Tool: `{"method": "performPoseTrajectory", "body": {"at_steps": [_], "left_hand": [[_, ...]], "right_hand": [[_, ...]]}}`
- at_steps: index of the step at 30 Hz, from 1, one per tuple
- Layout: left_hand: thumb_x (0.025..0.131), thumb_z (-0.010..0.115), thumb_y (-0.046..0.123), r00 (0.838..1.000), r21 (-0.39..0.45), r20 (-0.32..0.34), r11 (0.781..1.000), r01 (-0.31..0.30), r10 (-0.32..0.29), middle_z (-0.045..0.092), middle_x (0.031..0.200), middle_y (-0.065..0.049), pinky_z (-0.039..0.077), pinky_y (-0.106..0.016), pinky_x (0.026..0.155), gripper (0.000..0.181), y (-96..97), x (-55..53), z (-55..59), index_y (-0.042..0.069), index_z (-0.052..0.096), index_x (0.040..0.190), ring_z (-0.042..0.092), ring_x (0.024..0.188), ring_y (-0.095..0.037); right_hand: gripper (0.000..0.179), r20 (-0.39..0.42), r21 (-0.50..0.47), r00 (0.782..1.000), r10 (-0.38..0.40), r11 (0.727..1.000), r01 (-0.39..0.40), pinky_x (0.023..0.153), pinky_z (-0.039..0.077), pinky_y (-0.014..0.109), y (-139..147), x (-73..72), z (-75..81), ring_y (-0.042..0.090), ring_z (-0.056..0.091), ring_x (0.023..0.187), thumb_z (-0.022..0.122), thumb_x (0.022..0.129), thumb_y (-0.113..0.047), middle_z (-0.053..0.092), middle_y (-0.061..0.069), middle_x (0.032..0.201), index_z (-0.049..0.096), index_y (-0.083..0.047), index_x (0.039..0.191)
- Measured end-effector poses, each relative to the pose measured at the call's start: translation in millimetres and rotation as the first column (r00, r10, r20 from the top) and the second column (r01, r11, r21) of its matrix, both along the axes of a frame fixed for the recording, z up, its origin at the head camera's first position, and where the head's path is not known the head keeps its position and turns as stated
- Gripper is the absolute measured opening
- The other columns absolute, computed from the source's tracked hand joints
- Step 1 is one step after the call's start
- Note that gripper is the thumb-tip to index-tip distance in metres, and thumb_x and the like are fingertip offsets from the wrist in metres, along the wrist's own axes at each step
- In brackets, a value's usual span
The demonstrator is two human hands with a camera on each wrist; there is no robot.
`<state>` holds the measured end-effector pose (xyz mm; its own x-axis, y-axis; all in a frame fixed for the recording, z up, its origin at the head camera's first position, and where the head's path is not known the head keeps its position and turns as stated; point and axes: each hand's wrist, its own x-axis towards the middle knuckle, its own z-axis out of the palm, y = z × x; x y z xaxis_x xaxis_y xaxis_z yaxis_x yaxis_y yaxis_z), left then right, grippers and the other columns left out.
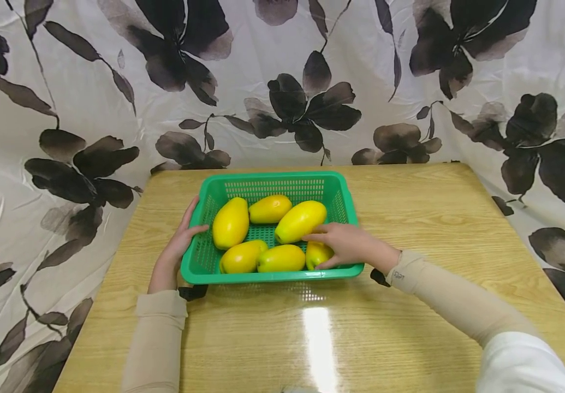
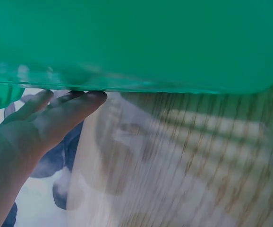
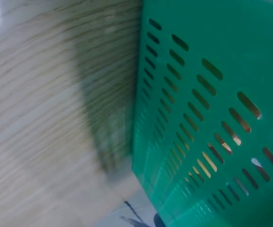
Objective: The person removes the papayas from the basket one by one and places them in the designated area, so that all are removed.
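Observation:
A green plastic basket (image 1: 272,176) holds several yellow, mango-like fruits (image 1: 231,224). My left hand (image 1: 178,248) grips the basket's left rim, its thumb over the edge and its fingers along the outside. In the left wrist view, the fingertips of that left hand (image 2: 37,123) meet the green edge. Reaching over the right side, my right hand (image 1: 348,244) has fingers and thumb around a greenish-yellow fruit (image 1: 317,255) in the front right corner, partly hidden by the hand. Another yellow fruit (image 1: 302,221) lies just behind it, close to the fingers. The right wrist view shows only the slotted basket wall (image 3: 212,28).
The basket stands on a wooden table (image 1: 420,218), near its back edge. A floral cloth (image 1: 243,54) hangs behind and around the table. Light reflects off the tabletop in front of the basket.

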<state>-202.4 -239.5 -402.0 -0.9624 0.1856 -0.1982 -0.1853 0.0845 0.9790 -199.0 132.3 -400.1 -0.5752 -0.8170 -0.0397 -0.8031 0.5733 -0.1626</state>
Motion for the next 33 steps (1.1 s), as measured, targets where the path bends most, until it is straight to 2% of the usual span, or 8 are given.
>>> {"method": "performPoseTrajectory", "body": {"at_steps": [4,10,21,28,33], "left_hand": [[0.092,0.041,0.0,1.0,-0.004,-0.024,1.0,-0.002,0.002,-0.013,0.152,-0.004,0.015,-0.05,0.106,0.076,0.0,0.0,-2.2,0.021,-0.007,0.148,0.004,0.137,-0.031],[0.092,0.041,-0.001,1.0,0.014,-0.024,1.0,0.0,0.0,-0.011,0.153,-0.004,0.015,-0.05,0.106,0.076,1.1,-0.3,-1.3,0.022,-0.006,0.148,0.005,0.137,-0.03],[0.092,0.04,-0.002,1.0,0.032,-0.017,0.999,-0.004,0.005,-0.012,0.152,-0.004,0.015,-0.049,0.107,0.077,0.9,0.2,-3.6,0.023,-0.006,0.148,0.004,0.137,-0.03],[0.092,0.039,-0.001,1.0,0.059,0.004,0.998,-0.007,0.006,-0.013,0.152,-0.004,0.016,-0.05,0.106,0.076,1.6,-0.2,-3.6,0.025,-0.006,0.148,0.004,0.137,-0.03],[0.092,0.039,-0.002,1.0,0.064,-0.001,0.998,-0.002,0.002,-0.013,0.152,-0.004,0.015,-0.05,0.106,0.077,1.0,-1.2,-4.3,0.025,-0.007,0.148,0.003,0.137,-0.03]], "right_hand": [[0.068,0.021,-0.004,1.0,-0.003,1.0,0.003,0.086,0.044,0.039,-4,-1.4,-2.1,0.024,0.053,0.103,0.066,0.076,-0.051,0.052,0.012,0.124,0.053,-0.011,0.129],[0.068,0.027,0.02,0.999,-0.031,0.999,0.03,0.079,0.045,0.035,-8,-4.4,-4.9,0.02,0.052,0.093,0.067,0.075,-0.053,0.052,0.011,0.116,0.057,-0.011,0.126],[0.074,0.081,0.043,0.994,-0.071,0.997,0.068,0.078,0.046,0.036,-13,-8.2,-7.3,0.021,0.053,0.093,0.069,0.072,-0.053,0.051,0.014,0.119,0.052,-0.01,0.13],[0.07,0.155,0.029,0.985,-0.072,0.997,0.068,0.081,0.045,0.036,-18,-14.1,-9.9,0.02,0.053,0.092,0.078,0.066,-0.044,0.054,0.01,0.111,0.054,-0.01,0.122],[0.062,0.178,0.046,0.981,-0.074,0.997,0.066,0.077,0.045,0.033,-20,-15.9,-12.0,0.018,0.052,0.087,0.08,0.064,-0.041,0.055,0.006,0.104,0.057,-0.011,0.112]]}}
